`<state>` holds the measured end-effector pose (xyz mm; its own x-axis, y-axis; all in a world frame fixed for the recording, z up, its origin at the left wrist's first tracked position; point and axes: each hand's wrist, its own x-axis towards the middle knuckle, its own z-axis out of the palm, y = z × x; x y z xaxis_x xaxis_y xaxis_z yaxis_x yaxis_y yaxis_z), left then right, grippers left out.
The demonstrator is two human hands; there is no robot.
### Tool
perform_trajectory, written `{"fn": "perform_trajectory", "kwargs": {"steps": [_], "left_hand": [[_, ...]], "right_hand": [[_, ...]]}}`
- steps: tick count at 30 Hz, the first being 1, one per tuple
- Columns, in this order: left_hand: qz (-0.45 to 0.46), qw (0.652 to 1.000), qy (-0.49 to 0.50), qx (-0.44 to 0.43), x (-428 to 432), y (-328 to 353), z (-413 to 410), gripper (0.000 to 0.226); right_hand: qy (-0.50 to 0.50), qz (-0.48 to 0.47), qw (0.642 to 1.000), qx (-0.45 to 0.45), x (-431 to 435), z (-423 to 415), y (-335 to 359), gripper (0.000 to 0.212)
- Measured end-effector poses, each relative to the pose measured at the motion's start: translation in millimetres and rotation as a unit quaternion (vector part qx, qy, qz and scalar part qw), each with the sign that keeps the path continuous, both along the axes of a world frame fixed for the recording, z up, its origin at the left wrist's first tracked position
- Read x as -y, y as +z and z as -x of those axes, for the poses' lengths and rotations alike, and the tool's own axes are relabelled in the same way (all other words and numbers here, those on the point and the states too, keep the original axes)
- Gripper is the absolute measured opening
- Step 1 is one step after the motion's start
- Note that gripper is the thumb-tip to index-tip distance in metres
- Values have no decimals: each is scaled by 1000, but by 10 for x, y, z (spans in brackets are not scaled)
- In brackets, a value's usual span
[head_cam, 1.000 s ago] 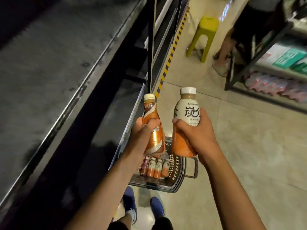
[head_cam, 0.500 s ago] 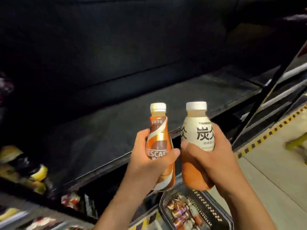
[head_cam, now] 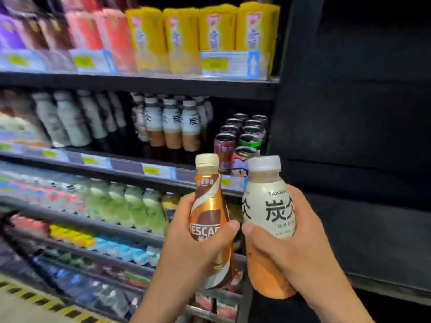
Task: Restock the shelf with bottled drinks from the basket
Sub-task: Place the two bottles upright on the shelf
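— Up in front of the shelves, what's in hand?

— Two bottles, upright and side by side. The left hand (head_cam: 198, 248) is wrapped around the lower body of a brown-and-orange coffee bottle (head_cam: 210, 220); the right hand (head_cam: 293, 248) is clamped on a stubbier white-labelled milk tea bottle (head_cam: 268, 217), thumb across its front. The two thumbs nearly touch.

— How will they handle?

— Both look full, so I'd judge them fairly weighty for their size. Plastic, capped, stiff enough not to buckle — not fragile. The sleeves look glossy and could be slick, so the present hold low on the body suits them; the coffee bottle narrows toward its neck, which gives a second place to take hold when sliding it in.

— Where would they go?

— The middle shelf (head_cam: 130, 163) carries a group of matching milk tea bottles (head_cam: 172, 127), with dark cans (head_cam: 245, 134) just to their right. That row looks like the home for the white one. I can't pick out a matching row for the coffee bottle; much of the left side is blurred.

— And the room around?

— Yellow packs (head_cam: 200, 36) above with price tags along the edges, green and clear bottles below, a dark panel to the right. The basket isn't in view.
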<state>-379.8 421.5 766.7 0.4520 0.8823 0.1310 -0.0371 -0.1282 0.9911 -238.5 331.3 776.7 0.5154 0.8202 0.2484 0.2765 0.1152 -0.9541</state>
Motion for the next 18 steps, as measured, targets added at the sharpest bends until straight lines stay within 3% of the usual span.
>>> {"fn": "perform_trajectory", "kwargs": {"steps": [10,14,18], "left_hand": [[-51,997,57,2,-1200,4,1468,47],[-57,997,47,4,-1685,20,1794,37],[-36,999,26,20,-2190,93,1973,38]], "right_hand": [[37,-26,998,-37,-1299,1438,-39,53],[19,-25,998,-48,-1708,1738,-101,44],[16,-24,998,-48,-2150,1935,-8,48]]}}
